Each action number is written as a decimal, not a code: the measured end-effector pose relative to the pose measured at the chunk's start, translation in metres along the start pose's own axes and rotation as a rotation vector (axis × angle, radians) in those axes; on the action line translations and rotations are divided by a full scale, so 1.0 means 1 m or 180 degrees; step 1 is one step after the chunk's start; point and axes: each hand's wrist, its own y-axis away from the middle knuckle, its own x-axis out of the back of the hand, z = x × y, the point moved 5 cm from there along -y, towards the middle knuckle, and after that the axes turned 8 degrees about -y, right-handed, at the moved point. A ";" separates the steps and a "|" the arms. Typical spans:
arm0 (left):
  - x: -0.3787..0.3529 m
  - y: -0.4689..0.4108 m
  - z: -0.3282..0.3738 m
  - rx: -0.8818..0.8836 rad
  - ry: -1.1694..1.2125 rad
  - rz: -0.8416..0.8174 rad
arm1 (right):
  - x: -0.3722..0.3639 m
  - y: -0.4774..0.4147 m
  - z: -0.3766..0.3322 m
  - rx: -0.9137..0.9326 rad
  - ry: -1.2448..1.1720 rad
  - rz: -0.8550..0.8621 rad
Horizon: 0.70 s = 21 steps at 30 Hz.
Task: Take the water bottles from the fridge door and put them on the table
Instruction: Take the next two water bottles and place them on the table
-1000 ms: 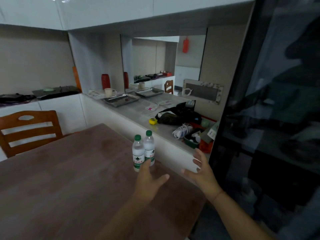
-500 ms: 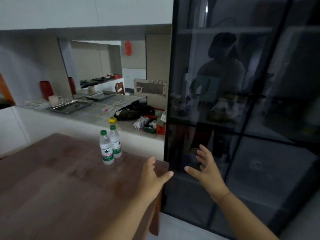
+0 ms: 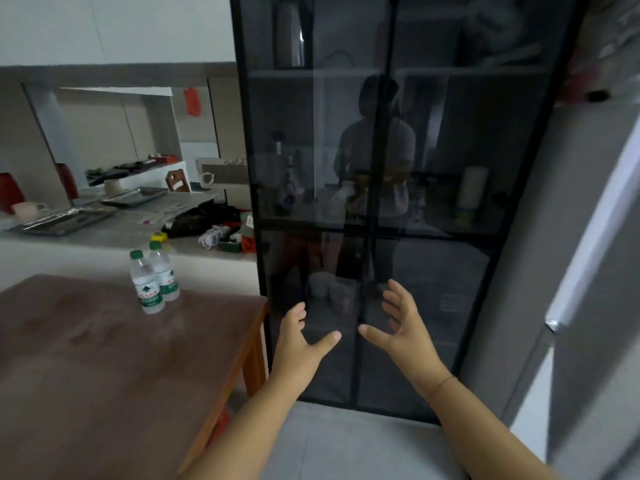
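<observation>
Two clear water bottles with green caps and green labels stand upright side by side, the nearer bottle (image 3: pixel 147 283) just in front of the farther bottle (image 3: pixel 164 271), on the far right part of the brown wooden table (image 3: pixel 86 358). My left hand (image 3: pixel 300 342) and my right hand (image 3: pixel 404 325) hang empty in the air with fingers spread, right of the table and in front of a dark glass cabinet (image 3: pixel 381 202). A grey fridge (image 3: pixel 588 271) shows at the right edge, its inside and door shelves out of sight.
A white counter (image 3: pixel 131 233) behind the table carries metal trays, a mug, a yellow tape measure and a heap of bags and cords. The glass cabinet holds jars and bottles on its shelves. Grey floor (image 3: pixel 346 441) lies below my arms.
The view has swung right, from the table toward the cabinet and fridge. Both hands have left the bottles, stayed empty and moved right with the view. The bottles remain standing on the table.
</observation>
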 end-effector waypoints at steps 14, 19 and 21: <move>-0.088 0.116 0.064 -0.0186 -0.0200 -0.0407 | 0.126 0.117 -0.013 0.0054 0.0065 0.0540; -0.127 0.130 0.096 -0.0429 -0.0085 -0.0784 | 0.170 0.146 -0.018 0.0087 0.0145 0.0945; -0.144 0.136 0.109 -0.0549 0.0028 -0.0954 | 0.185 0.157 -0.022 0.0099 0.0166 0.1121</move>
